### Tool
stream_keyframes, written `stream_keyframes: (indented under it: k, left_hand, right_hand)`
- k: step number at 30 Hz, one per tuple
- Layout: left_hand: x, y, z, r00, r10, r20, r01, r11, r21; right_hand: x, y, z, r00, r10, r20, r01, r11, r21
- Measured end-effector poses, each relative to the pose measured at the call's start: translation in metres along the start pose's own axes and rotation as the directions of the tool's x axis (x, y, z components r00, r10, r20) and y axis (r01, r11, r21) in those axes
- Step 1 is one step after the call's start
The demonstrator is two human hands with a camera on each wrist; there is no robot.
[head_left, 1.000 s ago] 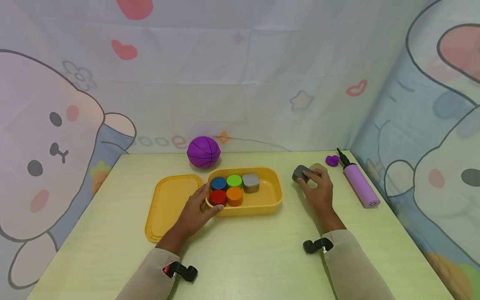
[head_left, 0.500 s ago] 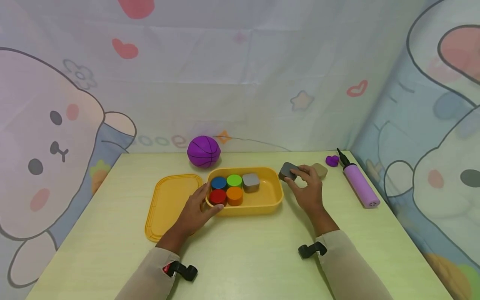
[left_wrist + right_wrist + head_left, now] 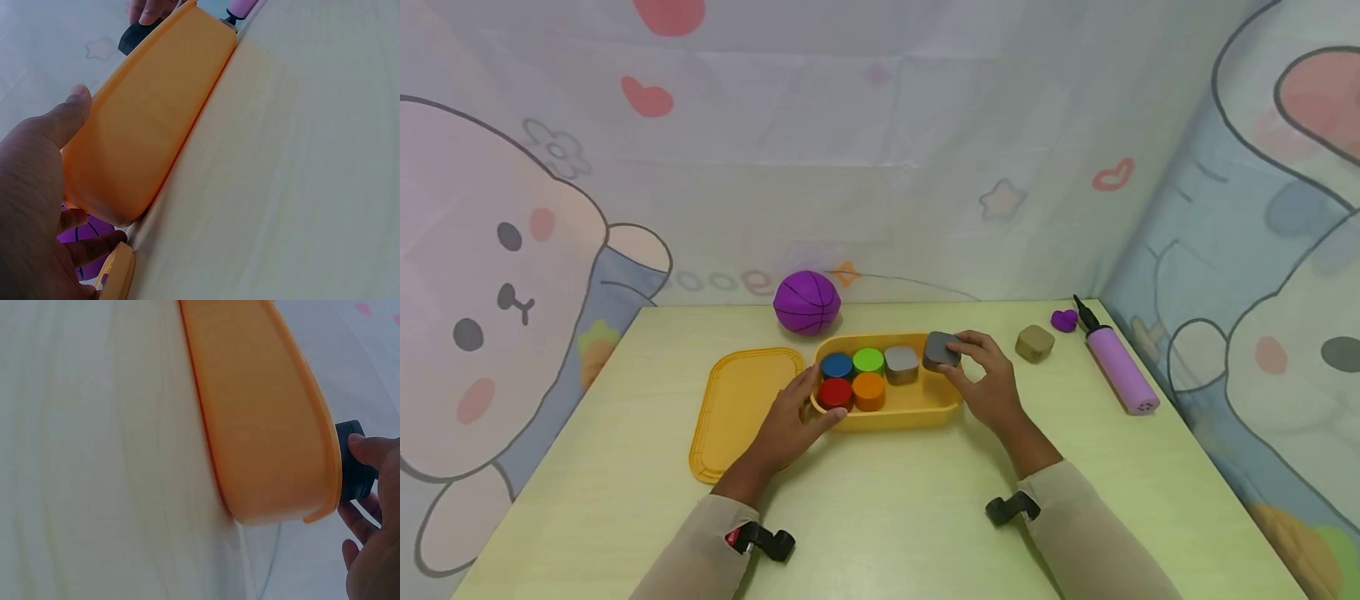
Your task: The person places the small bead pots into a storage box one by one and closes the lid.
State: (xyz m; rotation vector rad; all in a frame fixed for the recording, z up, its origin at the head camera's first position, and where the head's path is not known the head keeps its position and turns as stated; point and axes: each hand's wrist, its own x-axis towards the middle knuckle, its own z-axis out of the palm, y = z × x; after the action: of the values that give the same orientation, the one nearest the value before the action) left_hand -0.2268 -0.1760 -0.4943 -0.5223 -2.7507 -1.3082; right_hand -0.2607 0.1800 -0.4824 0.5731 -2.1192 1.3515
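At the yellow box [image 3: 898, 422], my spread left hand [image 3: 788, 423] touches 9 o'clock; over 2 o'clock my right hand [image 3: 991, 387] pinches the dark grey block [image 3: 938, 352], which a slack pinch could drop outside.

The left forearm [image 3: 692, 554], wearing a beige sleeve, is slanting forward and rightward behind its fingers, and the bare left wrist [image 3: 741, 482] is lying in line with it. The left hand [image 3: 786, 423] is showing its back to the head camera; its fingers [image 3: 806, 385] are pointing forward, and the thumb is stretching out to the right of them, leaving a wide gap. The right forearm [image 3: 1097, 537], sleeved alike, is angling forward and leftward behind its fingers, the bare right wrist [image 3: 1028, 446] following that line. The right hand [image 3: 991, 387] is pinching, its thumb pressing on the side nearer the body than the index finger. The lower fingers are bending loosely.
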Motion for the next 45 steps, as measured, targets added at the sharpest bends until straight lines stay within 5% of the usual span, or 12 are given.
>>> stream_keyframes:
  k: [21,33,45]
  left_hand:
    - [-0.002,-0.004,0.0,1.0,0.004,-0.014,-0.004,1.0,0.01]
    - [-0.001,-0.003,0.001,1.0,-0.013,-0.004,0.013,1.0,0.02]
    - [-0.001,-0.002,0.001,1.0,-0.013,-0.002,0.013,1.0,0.018]
  right_hand:
    - [0.005,-0.022,0.017,0.959,0.11,0.262,-0.062,0.981,-0.185]
    - [0.007,-0.024,0.021,0.901,0.202,0.385,-0.126,0.969,-0.213]
    - [0.012,-0.026,0.023,0.843,0.352,0.407,-0.251,0.926,-0.281]
